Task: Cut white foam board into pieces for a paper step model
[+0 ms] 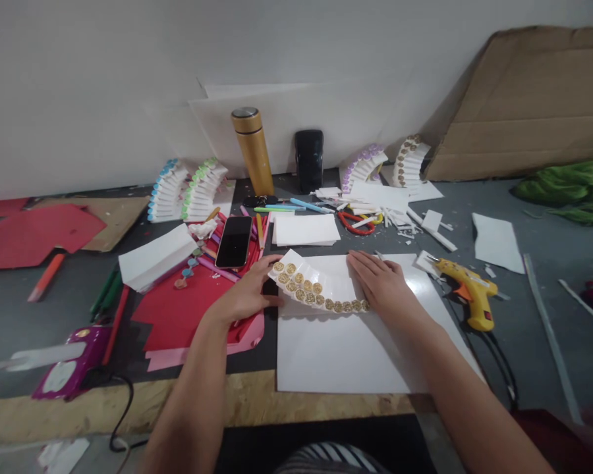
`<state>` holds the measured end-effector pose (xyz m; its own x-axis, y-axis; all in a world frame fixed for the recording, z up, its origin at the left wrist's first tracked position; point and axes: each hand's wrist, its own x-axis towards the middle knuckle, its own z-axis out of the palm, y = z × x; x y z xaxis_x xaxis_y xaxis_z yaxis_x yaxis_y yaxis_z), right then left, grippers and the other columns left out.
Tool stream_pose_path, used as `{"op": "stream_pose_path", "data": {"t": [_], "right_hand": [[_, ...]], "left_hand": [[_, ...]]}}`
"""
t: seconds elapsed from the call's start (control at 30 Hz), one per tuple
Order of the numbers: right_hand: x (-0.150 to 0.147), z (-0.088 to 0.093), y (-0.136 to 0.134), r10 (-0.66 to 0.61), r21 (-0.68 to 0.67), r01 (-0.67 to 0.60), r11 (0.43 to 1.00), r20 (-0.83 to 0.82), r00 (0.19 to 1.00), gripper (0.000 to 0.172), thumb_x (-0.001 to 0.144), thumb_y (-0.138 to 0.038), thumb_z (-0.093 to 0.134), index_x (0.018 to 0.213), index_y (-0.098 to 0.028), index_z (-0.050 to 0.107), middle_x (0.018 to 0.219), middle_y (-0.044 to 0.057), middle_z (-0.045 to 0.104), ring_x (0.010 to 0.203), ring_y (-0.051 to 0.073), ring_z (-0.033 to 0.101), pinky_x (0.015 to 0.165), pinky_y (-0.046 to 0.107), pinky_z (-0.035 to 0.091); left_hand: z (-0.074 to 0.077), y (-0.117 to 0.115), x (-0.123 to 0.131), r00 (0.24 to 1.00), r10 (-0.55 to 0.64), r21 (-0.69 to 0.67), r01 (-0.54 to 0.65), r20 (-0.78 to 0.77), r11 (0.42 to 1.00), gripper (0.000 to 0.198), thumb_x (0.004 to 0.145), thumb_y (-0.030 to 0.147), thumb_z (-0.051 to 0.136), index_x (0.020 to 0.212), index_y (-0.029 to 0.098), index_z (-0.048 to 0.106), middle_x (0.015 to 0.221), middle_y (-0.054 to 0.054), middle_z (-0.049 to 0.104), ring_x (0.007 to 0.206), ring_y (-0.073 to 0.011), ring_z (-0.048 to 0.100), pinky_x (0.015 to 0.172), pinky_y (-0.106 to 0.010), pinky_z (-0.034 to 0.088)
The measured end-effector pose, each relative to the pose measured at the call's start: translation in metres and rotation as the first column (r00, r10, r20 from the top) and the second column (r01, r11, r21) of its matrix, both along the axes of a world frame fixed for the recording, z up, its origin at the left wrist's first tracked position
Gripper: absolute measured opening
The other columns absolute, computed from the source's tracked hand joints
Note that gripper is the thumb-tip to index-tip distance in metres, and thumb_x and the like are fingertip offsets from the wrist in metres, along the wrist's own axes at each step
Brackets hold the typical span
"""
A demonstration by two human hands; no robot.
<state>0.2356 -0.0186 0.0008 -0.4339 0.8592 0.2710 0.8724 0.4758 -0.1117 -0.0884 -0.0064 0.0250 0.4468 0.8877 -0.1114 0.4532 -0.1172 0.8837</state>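
Note:
A curved white paper piece (331, 280), with gold round dots along its edges, lies over a white board (346, 355). At its left end is my left hand (247, 289), thumb and fingers bent around the tip. My right hand (380, 283) rests on the right end with fingers stretched flat and close together. What is under the right palm is hidden. Beyond the curved piece sits a stack of white paper cards (306, 230). To the right of the board lies a yellow hot glue gun (469, 289).
A phone (234, 242) rests on markers and red paper (182, 309) at left. Behind stand a gold flask (254, 155), a black object (309, 161) and similar dotted fans (205, 191). Red-handled scissors (356, 224) lie among paper scraps. Cardboard (528, 105) leans at right; a purple device (74, 362) sits left.

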Motion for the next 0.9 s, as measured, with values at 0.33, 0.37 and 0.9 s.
{"op": "stream_pose_path", "data": {"t": [0.33, 0.37, 0.9], "right_hand": [[0.000, -0.003, 0.000, 0.007, 0.011, -0.008, 1.000, 0.010, 1.000, 0.051, 0.096, -0.013, 0.037, 0.146, -0.018, 0.047, 0.149, 0.012, 0.052, 0.134, 0.025, 0.049, 0.098, 0.041, 0.033], [0.000, -0.002, 0.000, 0.005, 0.012, -0.005, 1.000, 0.002, 1.000, 0.051, 0.096, -0.013, 0.037, 0.145, -0.018, 0.048, 0.148, 0.012, 0.052, 0.134, 0.025, 0.049, 0.098, 0.041, 0.033], [0.002, 0.026, -0.006, 0.029, -0.200, -0.074, 0.977, -0.217, 0.976, 0.048, 0.103, -0.035, 0.032, 0.149, -0.023, 0.042, 0.156, 0.011, 0.042, 0.145, 0.024, 0.036, 0.113, 0.048, 0.030]], "left_hand": [[0.004, -0.001, 0.003, 0.999, 0.039, -0.032, -0.039, -0.009, 0.999, 0.080, 0.068, 0.019, 0.079, 0.141, 0.029, 0.047, 0.152, -0.008, 0.043, 0.137, -0.0285, 0.045, 0.117, -0.044, 0.034], [0.004, -0.001, 0.005, 0.998, 0.054, -0.036, -0.055, -0.008, 0.998, 0.079, 0.068, 0.020, 0.080, 0.139, 0.028, 0.048, 0.152, -0.008, 0.042, 0.137, -0.0286, 0.046, 0.117, -0.044, 0.034], [0.004, -0.002, 0.014, 0.990, 0.129, 0.003, -0.129, -0.055, 0.992, 0.080, 0.065, 0.030, 0.082, 0.135, 0.020, 0.044, 0.142, -0.013, 0.050, 0.130, -0.0301, 0.050, 0.111, -0.045, 0.039]]}}
